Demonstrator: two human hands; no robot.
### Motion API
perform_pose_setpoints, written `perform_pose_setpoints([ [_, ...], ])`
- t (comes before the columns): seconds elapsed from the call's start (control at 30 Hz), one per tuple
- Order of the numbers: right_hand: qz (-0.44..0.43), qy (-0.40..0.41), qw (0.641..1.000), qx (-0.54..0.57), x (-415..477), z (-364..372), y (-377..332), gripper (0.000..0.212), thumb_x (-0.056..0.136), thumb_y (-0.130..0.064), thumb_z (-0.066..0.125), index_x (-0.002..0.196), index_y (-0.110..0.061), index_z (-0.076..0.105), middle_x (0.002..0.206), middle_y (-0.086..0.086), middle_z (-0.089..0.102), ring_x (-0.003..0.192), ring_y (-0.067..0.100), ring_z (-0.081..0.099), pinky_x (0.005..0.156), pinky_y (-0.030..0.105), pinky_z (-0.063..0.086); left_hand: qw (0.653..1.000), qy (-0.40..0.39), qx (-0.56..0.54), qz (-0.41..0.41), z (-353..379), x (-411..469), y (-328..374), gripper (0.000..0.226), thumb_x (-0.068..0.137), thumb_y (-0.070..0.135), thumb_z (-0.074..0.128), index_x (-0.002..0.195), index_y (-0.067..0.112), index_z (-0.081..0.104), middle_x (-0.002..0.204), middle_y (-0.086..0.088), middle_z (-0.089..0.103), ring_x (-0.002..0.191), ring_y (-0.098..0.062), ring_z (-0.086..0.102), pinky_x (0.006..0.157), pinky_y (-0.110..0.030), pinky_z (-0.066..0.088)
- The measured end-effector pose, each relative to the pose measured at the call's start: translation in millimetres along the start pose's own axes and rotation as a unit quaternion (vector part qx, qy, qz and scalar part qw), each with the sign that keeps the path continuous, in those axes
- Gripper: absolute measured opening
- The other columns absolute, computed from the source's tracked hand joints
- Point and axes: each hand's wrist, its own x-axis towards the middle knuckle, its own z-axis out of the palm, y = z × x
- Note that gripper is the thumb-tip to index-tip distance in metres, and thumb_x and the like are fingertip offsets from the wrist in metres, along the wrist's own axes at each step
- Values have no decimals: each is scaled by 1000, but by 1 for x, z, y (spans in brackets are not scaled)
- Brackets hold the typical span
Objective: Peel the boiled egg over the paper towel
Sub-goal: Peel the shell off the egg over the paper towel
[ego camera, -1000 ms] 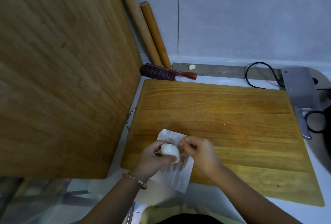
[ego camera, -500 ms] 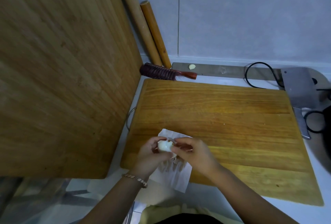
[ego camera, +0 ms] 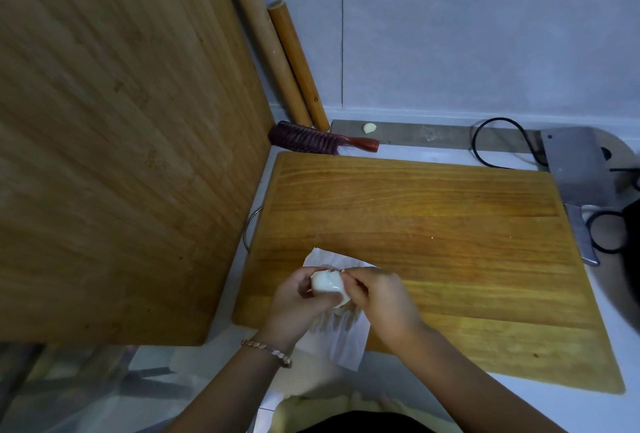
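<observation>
This is a home kitchen counter. A large wooden cutting board (ego camera: 433, 245) lies flat on a pale countertop (ego camera: 588, 412) against a grey tiled wall (ego camera: 467, 27). A second, bigger bamboo board (ego camera: 114, 141) stands upright at the left, with two wooden rolling pins (ego camera: 277, 51) leaning in the corner behind it. A steel cleaver (ego camera: 578, 172) lies beside the flat board at the right, next to black-handled scissors (ego camera: 606, 231). A peeled garlic clove (ego camera: 369, 128) sits by the wall, near a bristle brush (ego camera: 311, 139) and a black cable (ego camera: 495, 141).
</observation>
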Motion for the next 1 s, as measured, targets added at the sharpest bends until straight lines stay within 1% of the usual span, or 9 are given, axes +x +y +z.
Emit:
perform_pose_setpoints([
  [0.1, -4, 14, 999, -40, 2, 1, -2, 35, 88, -12, 51, 55, -20, 42, 46, -11, 36, 43, 9, 35, 47, 27, 28, 999, 17, -40, -30, 1, 1, -2, 43, 70, -5, 70, 91, 31, 57, 96, 5, 64, 88, -9, 62, 56, -13, 51],
  [0.23, 5, 49, 999, -21, 2, 2, -3, 15, 85, -5, 53, 72, -1, 59, 58, 10, 57, 51, 15, 45, 47, 27, 33, 996, 52, -65, -33, 4, 1, -2, 41, 71, -5, 68, 87, 30, 57, 99, -2, 65, 91, -15, 63, 66, -22, 51],
  [0.33, 11, 56, 998, -3, 2, 2, -4, 16, 85, -5, 54, 70, -2, 59, 57, 10, 56, 49, 14, 43, 46, 20, 28, 996, 52, -59, -28, 5, 0, -1, 31, 73, 2, 70, 87, 29, 62, 95, 1, 68, 89, -12, 65, 65, -19, 53],
  [0.43, -1, 46, 999, -9, -1, 4, -5, 16, 87, -7, 53, 73, -3, 61, 65, 15, 65, 55, 21, 54, 50, 25, 36, 999, 41, -21, -15, 5, 0, -1, 19, 74, 13, 71, 84, 28, 67, 92, 2, 71, 87, -10, 66, 70, -20, 57],
  [0.53, -17, 42, 999, -5, -3, 5, -9, 17, 89, -11, 52, 77, -6, 64, 70, 9, 68, 59, 14, 57, 56, 27, 44, 998, 57, 26, -29, 4, 0, 1, 13, 74, 19, 72, 80, 30, 67, 89, 4, 71, 87, -11, 66, 78, -28, 55],
  [0.63, -14, 29, 999, 12, -4, 5, -9, 17, 90, -11, 52, 79, -7, 64, 71, 10, 68, 60, 15, 59, 58, 30, 49, 995, 64, 7, -71, 2, 1, 0, 10, 74, 19, 72, 81, 24, 68, 91, -2, 71, 88, -15, 66, 73, -28, 57],
  [0.73, 11, 29, 999, 42, -3, 3, -5, 17, 91, -12, 50, 82, -10, 65, 74, 9, 69, 63, 19, 64, 63, 38, 55, 985, 61, -94, -132, -3, 3, 1, 17, 77, 16, 68, 92, 9, 69, 100, -11, 69, 96, -23, 65, 66, -26, 54],
  [0.87, 37, -28, 999, -22, -3, 4, 9, 19, 89, -9, 51, 102, -10, 65, 98, 6, 62, 82, 19, 60, 76, 23, 47, 965, 70, -176, -181, -7, 6, 1, 10, 79, 13, 65, 86, 5, 67, 87, -12, 66, 83, -22, 63, 63, -26, 55],
  [1.0, 44, -76, 996, -16, -8, 10, 13, 13, 84, -11, 55, 91, -11, 67, 92, -2, 61, 84, 19, 60, 72, 21, 46, 959, 100, -179, -197, -6, 10, -2, 17, 77, 11, 67, 91, 3, 64, 93, -13, 62, 85, -22, 61, 59, -26, 55],
])
